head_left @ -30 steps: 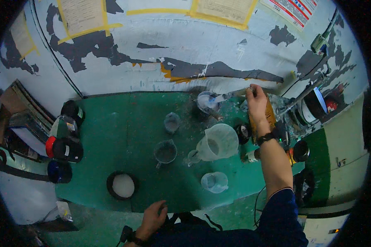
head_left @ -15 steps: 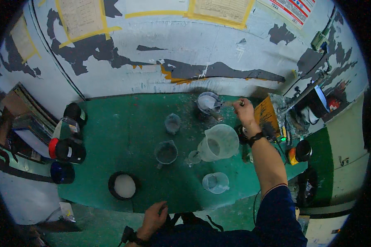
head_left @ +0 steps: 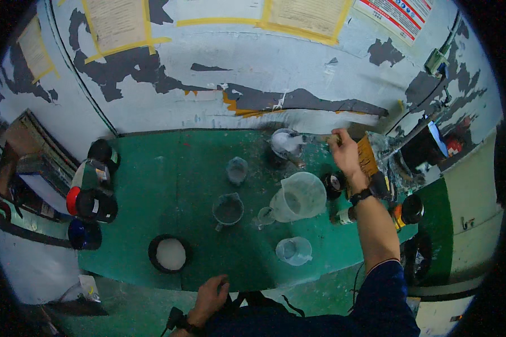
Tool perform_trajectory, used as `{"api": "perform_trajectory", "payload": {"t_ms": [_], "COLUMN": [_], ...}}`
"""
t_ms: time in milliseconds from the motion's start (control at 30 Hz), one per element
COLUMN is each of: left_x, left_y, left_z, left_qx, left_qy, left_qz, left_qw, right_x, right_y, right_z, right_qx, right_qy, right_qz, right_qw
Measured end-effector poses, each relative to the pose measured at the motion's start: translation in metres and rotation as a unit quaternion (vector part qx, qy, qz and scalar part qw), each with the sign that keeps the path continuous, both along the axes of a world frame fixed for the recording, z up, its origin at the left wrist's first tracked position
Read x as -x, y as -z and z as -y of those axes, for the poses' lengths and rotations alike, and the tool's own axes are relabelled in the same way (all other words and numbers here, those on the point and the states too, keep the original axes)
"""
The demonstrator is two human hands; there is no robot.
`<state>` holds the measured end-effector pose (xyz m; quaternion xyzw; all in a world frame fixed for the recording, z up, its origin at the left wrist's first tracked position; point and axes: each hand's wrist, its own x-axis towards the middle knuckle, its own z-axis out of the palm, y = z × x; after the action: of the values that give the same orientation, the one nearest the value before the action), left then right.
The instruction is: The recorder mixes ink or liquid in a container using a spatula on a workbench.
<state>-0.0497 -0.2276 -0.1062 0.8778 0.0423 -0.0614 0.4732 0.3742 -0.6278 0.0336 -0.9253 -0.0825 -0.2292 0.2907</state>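
Note:
My right hand [head_left: 345,153] reaches to the back right of the green table [head_left: 146,180], its fingers closed on the handle of a brush-like tool [head_left: 319,138]. The tool's working end is over the rim of a pot [head_left: 287,142] with pale material in it; its exact kind is blurred. Below the wrist stand a large translucent pitcher [head_left: 305,195] and a small dark jar [head_left: 334,184]. My left hand [head_left: 211,297] rests near the table's front edge, loosely open, holding nothing visible. Nearest to it is a black round container [head_left: 170,254] with white contents.
Small measuring cups [head_left: 228,209] stand mid-table, and another clear cup [head_left: 294,250] is at the front right. Dark bottles [head_left: 95,205] line the left edge. A yellow box [head_left: 367,157] and a stained metal stand [head_left: 396,160] bound the right side. The peeling wall [head_left: 253,67] closes the back.
My right hand has shifted a little to the right with the tool, drawing its end toward the pot's right rim. My left hand has not moved.

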Motion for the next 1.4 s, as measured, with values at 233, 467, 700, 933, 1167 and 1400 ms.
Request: {"api": "perform_trajectory", "payload": {"t_ms": [233,467,700,933,1167,1400], "left_x": [0.014,0.025,0.024,0.004,0.045,0.023], "left_y": [-0.005,0.004,0.001,-0.035,0.048,-0.033], "left_z": [-0.011,-0.015,-0.016,0.002,-0.046,0.002], "left_qx": [0.0,-0.001,0.023,0.023,0.0,-0.058], "left_qy": [-0.012,-0.004,-0.002,0.047,0.052,0.057], "left_qz": [-0.067,-0.091,-0.088,-0.076,-0.133,-0.117], "left_qw": [0.998,0.996,0.996,0.996,0.99,0.99], "right_x": [-0.027,-0.016,0.008,0.041,0.028,0.054], "right_y": [0.088,0.053,-0.011,0.034,0.058,0.082], "right_z": [-0.003,0.007,-0.023,0.087,-0.008,0.008], "right_qx": [-0.106,-0.083,0.032,-0.111,-0.281,-0.221], "right_qy": [0.028,-0.037,-0.034,0.083,0.157,0.205], "right_qz": [-0.07,-0.081,0.032,-0.08,-0.092,-0.039], "right_qw": [0.992,0.993,0.998,0.987,0.942,0.953]}}
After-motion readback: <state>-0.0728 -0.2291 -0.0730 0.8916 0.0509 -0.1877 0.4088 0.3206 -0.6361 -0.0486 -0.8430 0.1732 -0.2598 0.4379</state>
